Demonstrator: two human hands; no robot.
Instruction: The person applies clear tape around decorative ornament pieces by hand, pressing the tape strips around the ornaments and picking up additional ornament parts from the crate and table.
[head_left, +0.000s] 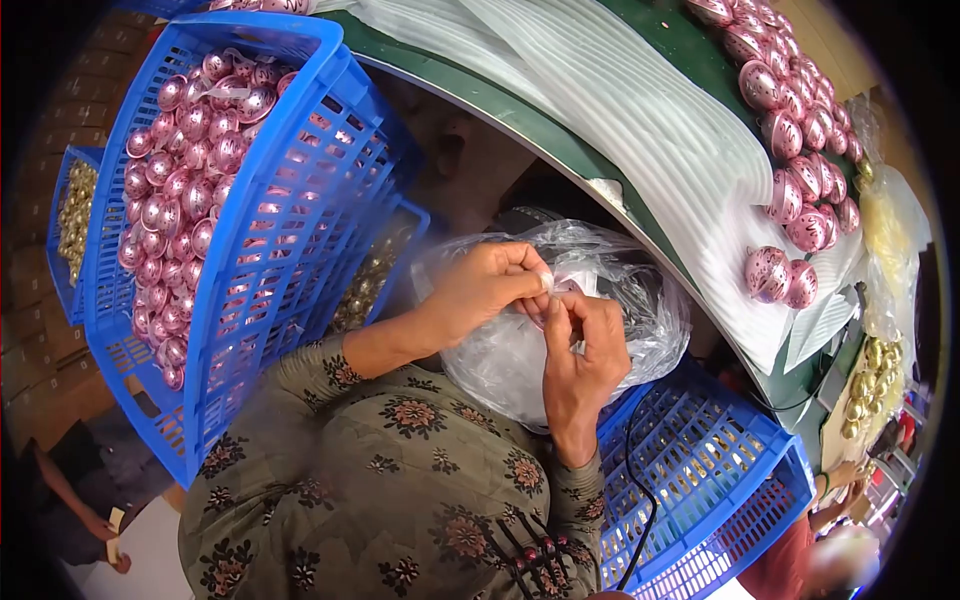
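Observation:
My left hand (482,287) and my right hand (588,340) meet in front of my body, thumbs and fingertips pinched together. Something small and pale seems to be between the fingertips, too little of it showing to name. Just below and behind the hands sits a clear plastic bag (500,370), crumpled and wide open, with whitish contents I cannot make out. Pink shiny ball ornaments (768,274) with dark markings lie on white foam sheeting (650,130) to the right, apart from my hands.
On the left a tilted blue crate (270,220) holds many pink ornaments (190,180). Another blue crate (690,450) stands at lower right, crossed by a black cord (640,480). The green table (690,60) curves past. Gold ornaments (873,385) lie far right; other people work nearby.

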